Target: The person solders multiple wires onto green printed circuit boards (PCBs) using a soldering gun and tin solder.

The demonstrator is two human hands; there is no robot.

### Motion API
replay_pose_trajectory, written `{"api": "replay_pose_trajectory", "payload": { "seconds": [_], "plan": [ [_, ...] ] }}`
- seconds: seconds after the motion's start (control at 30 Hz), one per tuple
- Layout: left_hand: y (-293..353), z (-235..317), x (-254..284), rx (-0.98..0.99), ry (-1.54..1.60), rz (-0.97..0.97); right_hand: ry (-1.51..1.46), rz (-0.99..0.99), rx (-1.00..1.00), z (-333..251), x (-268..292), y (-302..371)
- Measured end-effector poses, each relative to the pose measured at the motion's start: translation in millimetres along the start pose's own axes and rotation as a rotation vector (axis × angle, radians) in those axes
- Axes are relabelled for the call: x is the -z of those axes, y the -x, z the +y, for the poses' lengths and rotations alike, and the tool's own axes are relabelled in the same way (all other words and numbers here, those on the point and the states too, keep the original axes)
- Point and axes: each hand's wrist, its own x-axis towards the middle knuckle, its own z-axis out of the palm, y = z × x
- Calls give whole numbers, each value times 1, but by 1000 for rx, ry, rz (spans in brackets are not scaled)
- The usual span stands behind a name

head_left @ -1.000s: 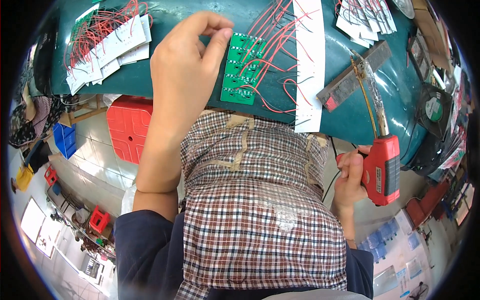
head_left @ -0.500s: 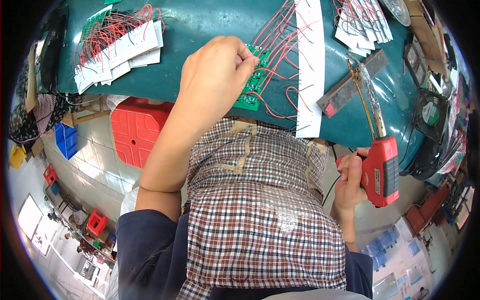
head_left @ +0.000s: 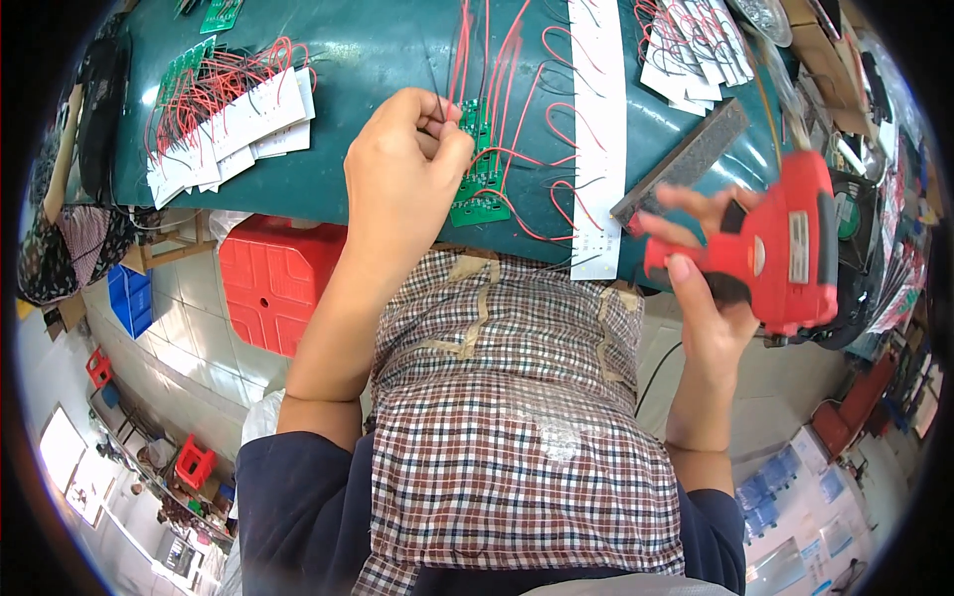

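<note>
My left hand [head_left: 402,149] is closed in a pinch beside the green circuit board [head_left: 482,207]. Its fingertips hold a thin dark wire, with red wires [head_left: 500,94] close by. Those red wires run from the board towards a long white strip [head_left: 594,189] on its right; some loop onto the strip. In my right hand [head_left: 711,298] is a red soldering gun [head_left: 795,243], its body tilted up beyond the table's front edge. My thumb lies along the grip while the other fingers are loosely spread around it, slightly blurred. The gun's tip is hard to make out.
A dark bar [head_left: 686,164] lies right of the strip on the green table [head_left: 388,50]. White strips with red wires are piled at the left [head_left: 238,124] and far right [head_left: 686,55]. A black fan [head_left: 851,214] stands at the right; a red stool [head_left: 273,273] is below the table.
My right hand has raised the soldering gun and loosened its fingers around the grip. My left hand has moved slightly left and now pinches a dark wire. The board and strip appear shifted left.
</note>
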Motion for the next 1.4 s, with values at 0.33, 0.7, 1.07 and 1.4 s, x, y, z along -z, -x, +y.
{"api": "replay_pose_trajectory", "payload": {
  "seconds": [0.33, 0.7, 1.07, 1.4],
  "plan": [
    [-18, 18, 18, 107, 732, 18, 766, -221, 461, -68, -1, -62],
    [-18, 16, 9, -112, 327, 167, 129, -146, 94, -13, -23, -74],
    [-24, 41, 14, -125, 32, 33, 423, -296, -70, 8, -28, -69],
    [-45, 36, -35, -232, -121, -210, 268, -257, -182, 2, -31, -39]
  ]
}}
